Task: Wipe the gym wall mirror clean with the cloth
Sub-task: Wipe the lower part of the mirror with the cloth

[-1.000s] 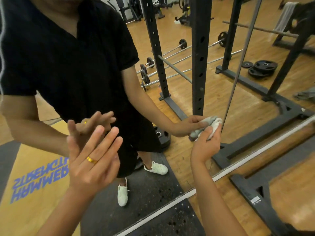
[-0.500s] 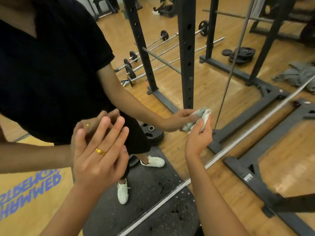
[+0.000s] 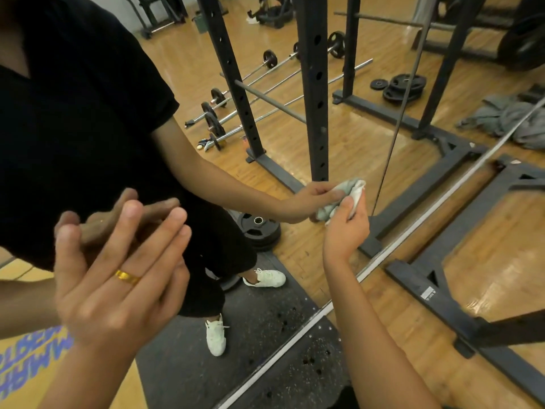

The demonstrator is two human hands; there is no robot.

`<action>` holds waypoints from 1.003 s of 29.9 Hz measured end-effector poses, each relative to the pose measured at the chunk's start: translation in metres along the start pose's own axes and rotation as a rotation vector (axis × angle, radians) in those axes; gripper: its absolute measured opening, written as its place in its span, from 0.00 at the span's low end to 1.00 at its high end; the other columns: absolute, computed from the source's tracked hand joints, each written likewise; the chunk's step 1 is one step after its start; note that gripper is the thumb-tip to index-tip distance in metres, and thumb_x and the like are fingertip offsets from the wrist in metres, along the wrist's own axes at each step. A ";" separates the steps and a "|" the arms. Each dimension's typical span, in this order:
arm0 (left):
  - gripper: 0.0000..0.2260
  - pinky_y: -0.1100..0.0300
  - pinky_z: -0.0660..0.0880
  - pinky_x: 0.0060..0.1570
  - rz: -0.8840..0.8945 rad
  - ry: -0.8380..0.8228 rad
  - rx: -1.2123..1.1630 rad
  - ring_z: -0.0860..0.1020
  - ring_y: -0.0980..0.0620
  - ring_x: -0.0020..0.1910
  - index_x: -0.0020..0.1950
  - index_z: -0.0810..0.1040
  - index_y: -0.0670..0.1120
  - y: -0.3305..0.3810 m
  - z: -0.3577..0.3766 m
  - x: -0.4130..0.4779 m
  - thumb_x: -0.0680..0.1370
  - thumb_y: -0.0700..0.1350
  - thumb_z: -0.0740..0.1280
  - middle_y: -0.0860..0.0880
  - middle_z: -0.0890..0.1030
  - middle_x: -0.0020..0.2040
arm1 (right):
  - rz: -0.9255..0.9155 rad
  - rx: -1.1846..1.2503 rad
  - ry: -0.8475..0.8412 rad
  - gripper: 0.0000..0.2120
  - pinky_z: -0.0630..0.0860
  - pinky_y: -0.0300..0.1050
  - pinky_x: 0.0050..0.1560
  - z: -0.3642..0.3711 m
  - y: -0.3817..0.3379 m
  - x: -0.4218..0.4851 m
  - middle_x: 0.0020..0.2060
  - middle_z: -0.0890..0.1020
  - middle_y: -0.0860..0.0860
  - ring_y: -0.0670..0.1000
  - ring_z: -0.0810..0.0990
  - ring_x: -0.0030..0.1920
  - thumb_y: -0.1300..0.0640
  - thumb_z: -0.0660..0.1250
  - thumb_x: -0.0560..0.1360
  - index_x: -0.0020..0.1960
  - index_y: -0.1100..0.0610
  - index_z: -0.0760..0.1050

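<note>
Step in hand: wiping the lower part of the mirror (image 3: 368, 137), judged from the cloth being pressed low on the glass.
Right hand (image 3: 345, 231): fingers and thumb curl round a wadded pale cloth (image 3: 355, 196) and grip it, with the arm reaching up from below.
Cloth: bunched at the fingertips of the right hand, touching the glass and meeting its own reflection.
Left hand (image 3: 118, 278): fingers straight and together, holding nothing. The fingertips appear to meet their reflection, so it likely braces on the glass. A gold ring (image 3: 127, 277) sits on one finger.
Next move: calls for strokes that overlap across the glass beside the right fingertips, with steady pressure. The wad would cover more if it were spread out.
Surface: the glass beyond both sets of fingers shows no obvious smear. A metal trim (image 3: 383, 256) runs along the mirror's bottom edge, below the right fingers.
Room, reflected: black rack upright (image 3: 312, 98) above the cloth. Beyond it lie barbells (image 3: 265, 72), weight plates (image 3: 402, 87) and a grey fabric heap (image 3: 507, 119).
Room, near side: speckled rubber mat (image 3: 295, 379), wooden floor (image 3: 398, 320) and rack base (image 3: 442, 299), all below the right wrist.
</note>
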State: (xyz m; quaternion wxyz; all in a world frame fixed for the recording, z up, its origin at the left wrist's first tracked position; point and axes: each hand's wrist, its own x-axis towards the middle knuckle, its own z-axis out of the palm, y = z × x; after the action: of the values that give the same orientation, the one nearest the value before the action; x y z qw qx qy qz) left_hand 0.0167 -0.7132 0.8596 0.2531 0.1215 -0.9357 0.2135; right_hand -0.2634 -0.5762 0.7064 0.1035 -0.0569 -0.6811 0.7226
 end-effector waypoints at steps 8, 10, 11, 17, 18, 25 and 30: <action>0.20 0.34 0.57 0.74 0.076 0.105 -0.068 0.64 0.41 0.77 0.80 0.64 0.51 0.015 -0.023 0.017 0.87 0.48 0.54 0.48 0.64 0.80 | -0.210 0.045 0.014 0.22 0.79 0.56 0.62 0.011 -0.020 -0.009 0.64 0.83 0.53 0.52 0.82 0.63 0.48 0.60 0.85 0.77 0.52 0.72; 0.24 0.25 0.68 0.64 0.075 0.202 -0.096 0.65 0.45 0.78 0.82 0.59 0.54 0.015 -0.016 0.016 0.87 0.44 0.58 0.56 0.58 0.83 | -0.154 0.011 0.031 0.22 0.79 0.57 0.61 0.007 -0.007 -0.007 0.62 0.83 0.53 0.51 0.82 0.61 0.46 0.59 0.84 0.76 0.51 0.73; 0.24 0.26 0.68 0.64 0.090 0.265 -0.049 0.62 0.46 0.80 0.82 0.60 0.52 0.016 -0.017 0.018 0.86 0.43 0.60 0.56 0.57 0.83 | -0.083 0.015 0.045 0.23 0.79 0.57 0.61 0.007 -0.004 -0.007 0.62 0.84 0.51 0.50 0.82 0.61 0.45 0.58 0.83 0.75 0.50 0.73; 0.17 0.38 0.57 0.75 0.110 0.388 0.004 0.71 0.42 0.74 0.69 0.78 0.44 0.021 -0.025 0.027 0.81 0.43 0.69 0.48 0.74 0.74 | -0.089 0.035 0.057 0.23 0.79 0.56 0.64 0.013 -0.026 -0.037 0.65 0.82 0.49 0.48 0.81 0.65 0.45 0.58 0.84 0.76 0.51 0.73; 0.16 0.39 0.56 0.76 0.109 0.389 0.002 0.71 0.42 0.73 0.69 0.78 0.44 0.021 -0.025 0.027 0.81 0.43 0.69 0.48 0.75 0.73 | -0.125 0.051 0.049 0.22 0.79 0.55 0.64 0.014 -0.034 -0.048 0.66 0.82 0.47 0.47 0.80 0.65 0.47 0.59 0.85 0.77 0.51 0.72; 0.15 0.41 0.54 0.78 0.100 0.420 -0.003 0.70 0.42 0.74 0.67 0.80 0.44 0.022 -0.025 0.027 0.82 0.45 0.69 0.47 0.77 0.70 | -0.233 -0.021 -0.006 0.20 0.79 0.46 0.60 0.007 -0.025 -0.073 0.58 0.82 0.40 0.41 0.80 0.60 0.52 0.61 0.85 0.76 0.52 0.73; 0.13 0.41 0.54 0.77 0.103 0.413 -0.008 0.72 0.42 0.74 0.64 0.84 0.44 0.023 -0.031 0.029 0.82 0.46 0.68 0.47 0.80 0.68 | 0.016 0.002 0.039 0.19 0.79 0.55 0.62 0.006 -0.027 -0.087 0.61 0.83 0.47 0.46 0.81 0.61 0.49 0.59 0.85 0.74 0.48 0.74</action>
State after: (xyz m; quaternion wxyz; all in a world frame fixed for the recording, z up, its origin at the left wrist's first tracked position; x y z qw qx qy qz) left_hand -0.0020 -0.6824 0.8913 0.4289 0.0262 -0.8698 0.2426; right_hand -0.1778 -0.6001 0.7289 0.1110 -0.0762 -0.6776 0.7230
